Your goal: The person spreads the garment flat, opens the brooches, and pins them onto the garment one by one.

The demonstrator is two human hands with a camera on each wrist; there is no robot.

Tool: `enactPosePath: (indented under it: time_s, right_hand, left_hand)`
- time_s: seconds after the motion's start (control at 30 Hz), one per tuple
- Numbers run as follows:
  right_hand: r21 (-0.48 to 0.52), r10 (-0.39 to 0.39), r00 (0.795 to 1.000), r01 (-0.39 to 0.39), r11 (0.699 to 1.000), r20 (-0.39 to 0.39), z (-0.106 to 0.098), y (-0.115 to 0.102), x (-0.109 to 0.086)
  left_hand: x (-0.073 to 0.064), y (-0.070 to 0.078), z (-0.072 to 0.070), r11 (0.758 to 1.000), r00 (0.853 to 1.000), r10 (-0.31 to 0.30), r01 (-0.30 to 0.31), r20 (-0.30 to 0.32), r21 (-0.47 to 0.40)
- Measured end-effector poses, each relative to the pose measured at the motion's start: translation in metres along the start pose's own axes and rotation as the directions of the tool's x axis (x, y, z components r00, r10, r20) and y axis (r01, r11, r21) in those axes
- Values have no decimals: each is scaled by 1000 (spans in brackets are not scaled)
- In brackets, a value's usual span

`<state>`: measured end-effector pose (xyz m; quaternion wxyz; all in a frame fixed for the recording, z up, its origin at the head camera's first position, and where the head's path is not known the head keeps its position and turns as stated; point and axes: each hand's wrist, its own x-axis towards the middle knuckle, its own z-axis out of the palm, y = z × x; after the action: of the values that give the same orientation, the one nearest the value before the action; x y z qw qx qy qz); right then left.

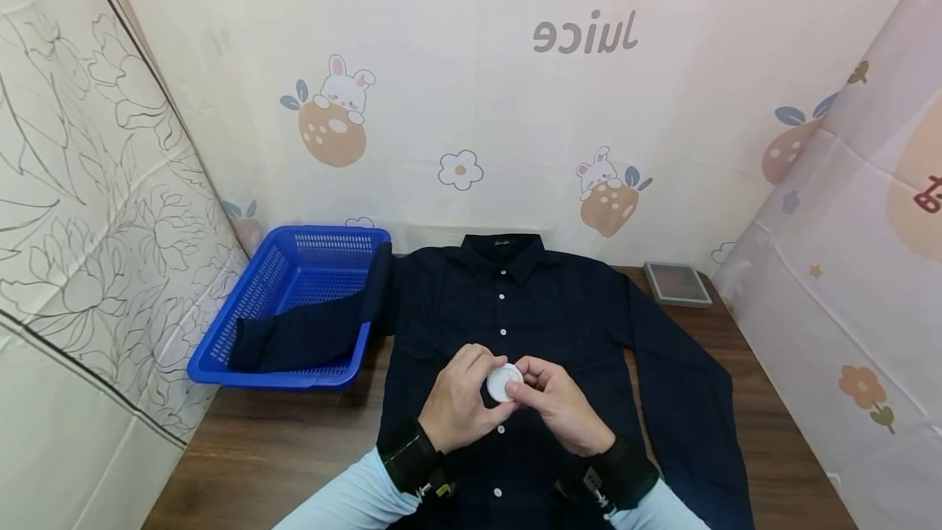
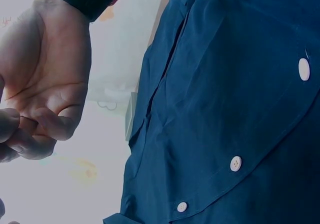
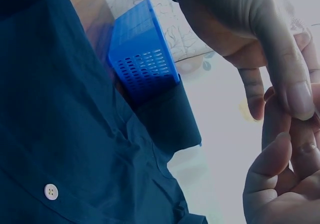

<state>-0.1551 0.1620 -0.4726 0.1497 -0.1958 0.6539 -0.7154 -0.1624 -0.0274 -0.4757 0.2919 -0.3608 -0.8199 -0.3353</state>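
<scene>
Between my two hands is a small round white disc [image 1: 500, 383] with a raised rim. My left hand [image 1: 458, 401] holds its left edge with bent fingers, while the thumb reaches underneath. From the other side, my right hand [image 1: 562, 407] pinches the disc, its thumb lying over the lower right edge. Both hands are above the front of a dark navy button-up shirt [image 1: 574, 301], spread out with its collar at the far side. White buttons [image 2: 235, 163] run down the shirt's middle. In both wrist views the disc is hidden or out of frame.
A blue plastic basket [image 1: 209, 370] stands to the left, and one shirt sleeve [image 1: 309, 335] lies over its side and inside it. At the back right of the wooden table [image 1: 294, 440] is a flat grey box [image 1: 679, 285]. Patterned curtains [image 1: 471, 88] enclose the table.
</scene>
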Motion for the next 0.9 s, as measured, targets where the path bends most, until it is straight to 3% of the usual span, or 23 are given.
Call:
enactPosePath:
  time_s: [0.37,0.57,0.9]
  right_hand:
    - [-3,-31,999,31,1000,28,0,3,-1]
    - [-34,-10,1000,10,999,3,0,4,-2]
    - [-11,-18,1000,18,1000,17,0,0,-4]
  left_hand:
    - [-1,1,-1,1000,1000,7,-7,3,15]
    - [-1,0,0,1000,1000,13,-13,-2,9]
    - [-4,-1,1,1000,1000,-17,17,-3,-12]
